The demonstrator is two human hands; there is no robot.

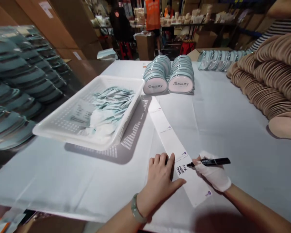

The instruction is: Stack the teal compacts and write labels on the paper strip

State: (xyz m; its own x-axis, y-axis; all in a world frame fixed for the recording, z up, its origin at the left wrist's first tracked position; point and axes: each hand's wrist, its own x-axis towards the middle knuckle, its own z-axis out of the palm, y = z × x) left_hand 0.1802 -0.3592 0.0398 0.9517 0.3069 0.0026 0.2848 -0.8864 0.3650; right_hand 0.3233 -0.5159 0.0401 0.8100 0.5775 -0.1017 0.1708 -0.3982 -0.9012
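Note:
A long white strip of labels (165, 129) lies slantwise on the table, with small purple marks along its edge and black handwritten characters near its lower end. My left hand (162, 178) rests on the strip's left side, fingers apart and thumb stretched onto the paper. A black marker pen (215, 161) is held in my right hand (214, 176), which wears a white glove leaving fingertips bare. The pen's tip touches the strip, or nearly so, just right of the characters. A green bangle (136, 208) circles my left wrist.
A white plastic basket (106, 147) of flat packets stands left. Wrapped "beauty" packages (168, 76) are lined up behind the strip. Beige oval pieces (264, 87) are stacked at right, teal wrapped packages (21, 71) at far left. People (152, 14) stand in the background.

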